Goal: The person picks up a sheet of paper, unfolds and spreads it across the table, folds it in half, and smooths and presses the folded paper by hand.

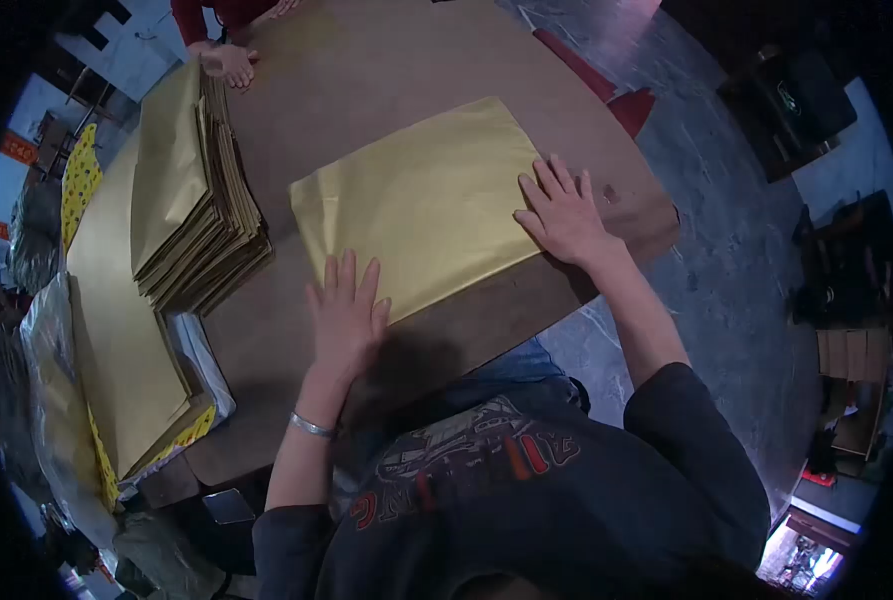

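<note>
A gold sheet lies flat on a brown tabletop, its near edge close to the table's edge and to the seated wearer, as I follow the work from afar through the head camera. The left hand rests palm down at the sheet's near left corner, open, the fingers parted and their tips on the gold surface. The right hand presses at the right edge, open as well, thumb and fingers spread over the border. The two hands are well apart, each laid upon the sheet rather than clamped on it.

To the left of the sheet I see a thick stack of gold sheets, its edges uneven, beside a broad gold sheet that it partly covers. Yellow printed material shows along the left side. At the far side of the table, a co-worker's hand lies on the tabletop below a red sleeve.

Nearest the camera, a silver bracelet circles the wearer's left wrist above a dark printed shirt. Red material shows at the table's far right edge, over a grey floor; cartons stand at far right.
</note>
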`<move>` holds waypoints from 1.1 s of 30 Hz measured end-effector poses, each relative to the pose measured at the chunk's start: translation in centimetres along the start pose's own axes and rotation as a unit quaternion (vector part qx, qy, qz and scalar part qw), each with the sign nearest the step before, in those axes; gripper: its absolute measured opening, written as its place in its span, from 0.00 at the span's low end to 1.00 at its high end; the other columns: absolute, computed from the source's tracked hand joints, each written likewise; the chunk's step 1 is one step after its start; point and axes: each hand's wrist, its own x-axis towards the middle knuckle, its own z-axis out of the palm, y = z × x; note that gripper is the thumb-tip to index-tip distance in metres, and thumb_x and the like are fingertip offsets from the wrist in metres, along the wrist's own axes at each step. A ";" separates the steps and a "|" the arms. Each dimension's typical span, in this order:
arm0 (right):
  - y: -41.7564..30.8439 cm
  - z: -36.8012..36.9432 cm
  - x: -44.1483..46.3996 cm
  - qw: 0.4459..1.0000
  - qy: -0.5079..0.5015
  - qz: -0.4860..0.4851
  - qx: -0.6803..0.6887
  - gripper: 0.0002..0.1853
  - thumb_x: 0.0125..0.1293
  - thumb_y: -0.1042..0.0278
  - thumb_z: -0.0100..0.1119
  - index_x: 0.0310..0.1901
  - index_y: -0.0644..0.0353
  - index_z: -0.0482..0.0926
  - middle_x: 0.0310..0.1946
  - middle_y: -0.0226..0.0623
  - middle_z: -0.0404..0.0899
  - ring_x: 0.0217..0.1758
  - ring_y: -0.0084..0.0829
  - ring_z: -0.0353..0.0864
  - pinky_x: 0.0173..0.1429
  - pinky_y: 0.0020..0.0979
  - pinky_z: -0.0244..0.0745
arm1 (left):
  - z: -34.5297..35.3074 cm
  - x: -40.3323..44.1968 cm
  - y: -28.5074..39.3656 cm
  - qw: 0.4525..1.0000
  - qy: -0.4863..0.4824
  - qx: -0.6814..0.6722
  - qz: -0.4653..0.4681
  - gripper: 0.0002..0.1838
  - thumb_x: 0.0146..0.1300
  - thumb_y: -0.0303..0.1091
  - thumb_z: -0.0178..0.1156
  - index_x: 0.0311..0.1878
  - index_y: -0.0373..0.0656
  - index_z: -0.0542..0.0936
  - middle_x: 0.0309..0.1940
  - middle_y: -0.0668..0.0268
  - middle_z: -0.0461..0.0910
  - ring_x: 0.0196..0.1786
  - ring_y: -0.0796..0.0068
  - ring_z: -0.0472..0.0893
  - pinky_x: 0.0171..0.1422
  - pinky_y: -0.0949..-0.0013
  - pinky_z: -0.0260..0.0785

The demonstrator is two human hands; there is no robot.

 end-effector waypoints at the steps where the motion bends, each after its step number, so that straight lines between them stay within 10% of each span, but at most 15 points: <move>1: -1.7 -0.6 -0.1 0.999 -0.011 0.010 -0.031 0.34 0.74 0.42 0.41 0.74 0.55 0.59 0.78 0.47 0.48 0.83 0.47 0.40 0.80 0.59 0.36 | -0.2 -0.4 -0.2 1.000 0.007 0.010 -0.006 0.29 0.70 0.47 0.50 0.73 0.50 0.66 0.77 0.53 0.53 0.79 0.45 0.50 0.74 0.30 0.44; 8: -16.0 4.1 -0.5 0.944 0.050 -0.278 0.170 0.36 0.72 0.45 0.46 0.70 0.66 0.63 0.75 0.54 0.53 0.81 0.51 0.44 0.79 0.58 0.44 | -0.6 -0.3 0.0 1.000 0.011 0.020 -0.001 0.29 0.71 0.46 0.50 0.73 0.48 0.66 0.76 0.51 0.55 0.78 0.45 0.54 0.74 0.30 0.45; 27: 5.0 -0.2 -2.0 0.999 -0.024 0.037 -0.030 0.35 0.74 0.40 0.40 0.75 0.54 0.58 0.79 0.48 0.44 0.83 0.49 0.34 0.81 0.57 0.33 | -1.7 0.2 0.6 0.999 0.027 0.020 -0.014 0.31 0.64 0.44 0.59 0.70 0.48 0.69 0.74 0.51 0.59 0.77 0.45 0.56 0.70 0.31 0.53; 33: -0.9 -2.1 3.6 0.999 0.027 -0.043 0.010 0.36 0.74 0.42 0.42 0.73 0.62 0.58 0.78 0.51 0.45 0.83 0.49 0.34 0.81 0.57 0.35 | -3.7 4.9 0.6 0.995 -0.006 -0.100 -0.006 0.23 0.65 0.44 0.59 0.62 0.47 0.77 0.72 0.54 0.63 0.75 0.49 0.59 0.73 0.34 0.52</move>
